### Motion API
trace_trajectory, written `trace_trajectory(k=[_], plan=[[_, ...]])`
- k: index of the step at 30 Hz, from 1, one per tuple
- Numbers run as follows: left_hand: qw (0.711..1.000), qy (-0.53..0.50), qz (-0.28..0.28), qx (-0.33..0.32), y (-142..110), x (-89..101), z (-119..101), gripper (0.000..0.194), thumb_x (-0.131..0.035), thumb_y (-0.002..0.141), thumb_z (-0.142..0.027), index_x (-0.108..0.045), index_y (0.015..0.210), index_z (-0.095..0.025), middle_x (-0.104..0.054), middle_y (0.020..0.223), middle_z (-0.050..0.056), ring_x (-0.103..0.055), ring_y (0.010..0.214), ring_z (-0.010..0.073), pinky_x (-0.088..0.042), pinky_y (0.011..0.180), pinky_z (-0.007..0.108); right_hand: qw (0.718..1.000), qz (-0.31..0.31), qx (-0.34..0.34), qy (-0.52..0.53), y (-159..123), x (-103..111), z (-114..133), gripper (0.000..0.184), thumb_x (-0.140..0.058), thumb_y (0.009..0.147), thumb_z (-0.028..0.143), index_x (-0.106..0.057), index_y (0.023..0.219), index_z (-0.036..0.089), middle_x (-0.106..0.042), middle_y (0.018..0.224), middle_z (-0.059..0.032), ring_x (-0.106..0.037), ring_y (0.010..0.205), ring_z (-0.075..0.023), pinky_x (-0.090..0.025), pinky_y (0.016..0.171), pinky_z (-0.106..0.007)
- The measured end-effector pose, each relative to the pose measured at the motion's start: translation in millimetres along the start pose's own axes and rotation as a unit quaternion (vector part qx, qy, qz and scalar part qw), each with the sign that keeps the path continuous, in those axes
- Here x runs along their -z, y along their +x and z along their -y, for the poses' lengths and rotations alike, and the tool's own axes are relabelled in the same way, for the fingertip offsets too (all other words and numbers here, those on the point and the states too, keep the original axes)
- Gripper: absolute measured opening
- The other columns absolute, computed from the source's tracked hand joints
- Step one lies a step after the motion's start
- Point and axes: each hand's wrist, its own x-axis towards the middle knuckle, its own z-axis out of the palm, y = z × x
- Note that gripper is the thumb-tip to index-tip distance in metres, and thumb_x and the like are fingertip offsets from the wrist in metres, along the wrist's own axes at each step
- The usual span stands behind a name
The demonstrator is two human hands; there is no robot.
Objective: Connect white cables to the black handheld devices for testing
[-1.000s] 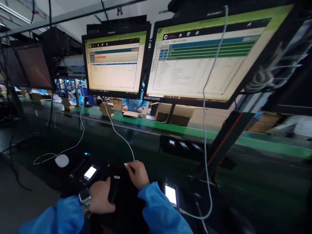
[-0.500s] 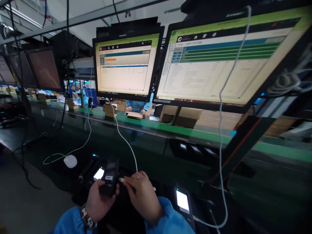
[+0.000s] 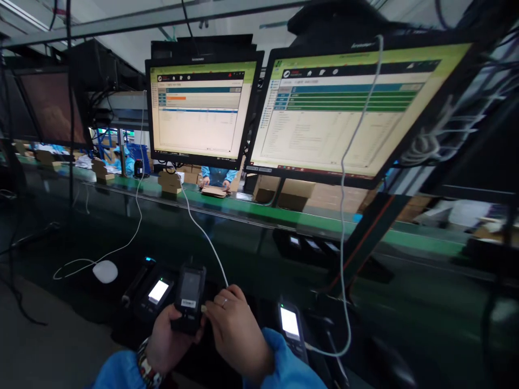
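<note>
My left hand (image 3: 167, 341) is closed around a black handheld terminal (image 3: 191, 289), tilted up with its dark screen and a white label facing me. In my right hand (image 3: 239, 332), thumb and fingers pinch the plug of a white cable (image 3: 208, 240). That plug is at the terminal's right side edge; whether it sits in the port I cannot tell. Left of the held terminal lies another terminal (image 3: 158, 292) with a lit white screen. To the right of my right hand rests a lit terminal (image 3: 289, 324) with a white cable at its lower end.
Two lit monitors (image 3: 198, 129) (image 3: 316, 135) hang above the bench. A white mouse (image 3: 105, 272) lies at left. Several lit devices sit in a dark tray (image 3: 284, 246) beyond my hands. Behind runs a green conveyor (image 3: 239, 208) with open cartons; a co-worker's hands (image 3: 225, 185) are there.
The held terminal has turned more face-on to me, and the plug has come closer, now against its side. My view has shifted slightly to the right.
</note>
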Motion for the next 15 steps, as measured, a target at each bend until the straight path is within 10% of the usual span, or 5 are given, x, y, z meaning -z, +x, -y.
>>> trace_trajectory(k=[9,15], plan=[[0.987,0.036,-0.129,0.087,54.0,2.3,-12.7,0.017,-0.049,0.078,-0.011,-0.060,0.090,-0.005,-0.068,0.081,0.013,-0.066,0.070,0.0206,-0.055,0.066,0.031,0.976,0.126,-0.150,-0.099,17.2,-23.6,-19.5,0.027,-0.042,0.089,0.014,-0.065,0.104,0.015,-0.063,0.109,-0.0097,-0.044,0.118,-0.0253,-0.028,0.100,-0.044],[0.976,0.179,-0.066,0.106,77.5,25.0,-14.2,0.024,-0.065,0.078,-0.013,-0.058,0.097,0.001,-0.069,0.091,0.020,-0.068,0.081,0.0262,-0.057,0.072,0.030,0.917,0.114,-0.351,-0.152,-53.2,2.5,-69.5,0.046,-0.035,0.084,0.004,-0.062,0.118,0.018,-0.057,0.126,-0.0092,-0.048,0.118,-0.0263,-0.035,0.103,-0.043]])
